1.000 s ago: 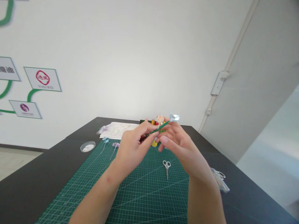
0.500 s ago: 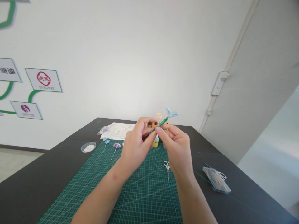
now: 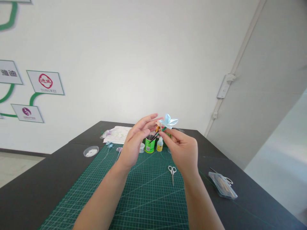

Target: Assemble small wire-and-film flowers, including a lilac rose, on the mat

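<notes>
I hold up a pale blue ribbon flower (image 3: 168, 121) on a short green stem above the green cutting mat (image 3: 134, 195). My right hand (image 3: 183, 150) pinches the stem just below the petals between thumb and fingers. My left hand (image 3: 135, 142) is beside it at the left, its fingers stretched toward the flower and its thumb near the stem's lower end; I cannot tell whether it grips the stem.
Small scissors (image 3: 172, 172) lie on the mat below my right hand. A green can (image 3: 150, 144), a small glue bottle (image 3: 159, 144) and a white pot stand at the mat's far edge. Two finished flowers (image 3: 114, 147), a clear dish (image 3: 90, 151), papers (image 3: 120, 134) and a plastic case (image 3: 222, 189) lie around.
My hands have turned the flower so its petals now face up and spread. My left fingers have opened out from a pinch. The green can is now uncovered behind them.
</notes>
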The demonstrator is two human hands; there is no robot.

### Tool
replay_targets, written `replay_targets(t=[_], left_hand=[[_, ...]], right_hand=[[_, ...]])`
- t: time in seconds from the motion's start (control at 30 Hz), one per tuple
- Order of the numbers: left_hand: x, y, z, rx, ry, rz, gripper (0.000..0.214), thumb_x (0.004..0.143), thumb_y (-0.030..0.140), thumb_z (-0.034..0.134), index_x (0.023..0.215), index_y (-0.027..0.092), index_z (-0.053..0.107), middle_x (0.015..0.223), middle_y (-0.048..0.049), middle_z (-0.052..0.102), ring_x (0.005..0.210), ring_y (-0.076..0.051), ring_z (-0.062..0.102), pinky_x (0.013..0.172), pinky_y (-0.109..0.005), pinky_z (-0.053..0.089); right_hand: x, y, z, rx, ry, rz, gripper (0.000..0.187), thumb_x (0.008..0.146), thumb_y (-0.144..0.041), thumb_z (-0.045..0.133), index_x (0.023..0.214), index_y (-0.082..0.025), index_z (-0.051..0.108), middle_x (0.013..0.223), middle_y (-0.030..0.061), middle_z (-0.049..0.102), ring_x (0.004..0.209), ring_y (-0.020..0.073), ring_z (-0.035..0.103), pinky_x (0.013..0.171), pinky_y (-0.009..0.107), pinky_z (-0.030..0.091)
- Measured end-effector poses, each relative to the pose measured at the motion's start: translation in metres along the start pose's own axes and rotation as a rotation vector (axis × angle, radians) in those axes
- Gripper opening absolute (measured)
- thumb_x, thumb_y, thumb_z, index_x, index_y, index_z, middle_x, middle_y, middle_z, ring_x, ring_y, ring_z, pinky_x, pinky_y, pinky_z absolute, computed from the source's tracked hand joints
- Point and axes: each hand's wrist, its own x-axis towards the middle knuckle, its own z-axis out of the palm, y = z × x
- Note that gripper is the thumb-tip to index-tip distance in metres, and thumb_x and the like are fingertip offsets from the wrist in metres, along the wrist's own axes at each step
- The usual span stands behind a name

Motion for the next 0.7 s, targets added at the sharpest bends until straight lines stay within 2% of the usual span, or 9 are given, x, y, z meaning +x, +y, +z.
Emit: replay_targets(t=[0.17,0.37,0.5,0.6,0.63,0.7], left_hand=[[-0.005,0.009,0.002,-0.09,-0.009,-0.051,0.051,0.098,0.034,0.045,0.145,0.015,0.052,0.125,-0.0147,0.075,0.121,-0.027,0.069,0.108,-0.046,0.055],[-0.009,0.012,0.002,-0.067,-0.039,0.018,0.052,0.098,0.031,0.045,0.148,0.017,0.047,0.129,-0.0142,0.073,0.122,-0.027,0.069,0.113,-0.047,0.051],[-0.007,0.005,0.003,0.009,-0.02,0.042,0.048,0.098,0.025,0.043,0.145,0.02,0.05,0.136,-0.0134,0.069,0.129,-0.027,0.064,0.112,-0.047,0.051],[-0.007,0.002,0.007,0.095,-0.049,0.002,0.035,0.103,0.028,0.041,0.131,0.02,0.061,0.132,-0.0113,0.07,0.122,-0.024,0.066,0.109,-0.043,0.052],[-0.007,0.002,0.008,0.124,-0.08,-0.031,0.033,0.106,0.032,0.039,0.122,0.019,0.065,0.124,-0.0106,0.072,0.113,-0.022,0.069,0.104,-0.041,0.054],[-0.009,0.004,0.012,0.17,-0.153,-0.119,0.041,0.109,0.04,0.035,0.098,0.018,0.068,0.097,-0.0076,0.075,0.084,-0.017,0.07,0.084,-0.034,0.058]], right_hand=[[0.001,-0.001,-0.001,-0.009,0.021,0.006,0.024,0.082,-0.037,0.072,0.084,-0.018,0.085,0.05,-0.0065,0.03,0.049,0.0103,0.029,0.05,0.027,0.027],[0.0,-0.003,-0.005,0.028,0.045,0.013,0.021,0.082,-0.035,0.073,0.08,-0.017,0.084,0.049,-0.0069,0.03,0.049,0.0093,0.03,0.05,0.026,0.026],[0.001,0.0,-0.005,0.203,0.003,0.088,0.017,0.078,-0.034,0.078,0.076,-0.018,0.082,0.048,-0.0071,0.034,0.048,0.0093,0.031,0.049,0.027,0.028],[0.002,0.0,-0.004,0.344,-0.053,0.132,0.014,0.077,-0.033,0.079,0.074,-0.02,0.081,0.048,-0.0065,0.037,0.05,0.0103,0.033,0.05,0.027,0.032],[0.002,0.0,-0.005,0.373,-0.081,0.143,0.014,0.078,-0.033,0.079,0.075,-0.02,0.081,0.048,-0.0062,0.039,0.05,0.0106,0.034,0.05,0.027,0.033],[0.001,0.0,-0.005,0.408,-0.135,0.159,0.015,0.079,-0.034,0.078,0.076,-0.02,0.082,0.048,-0.0057,0.041,0.05,0.0105,0.035,0.05,0.027,0.034]])
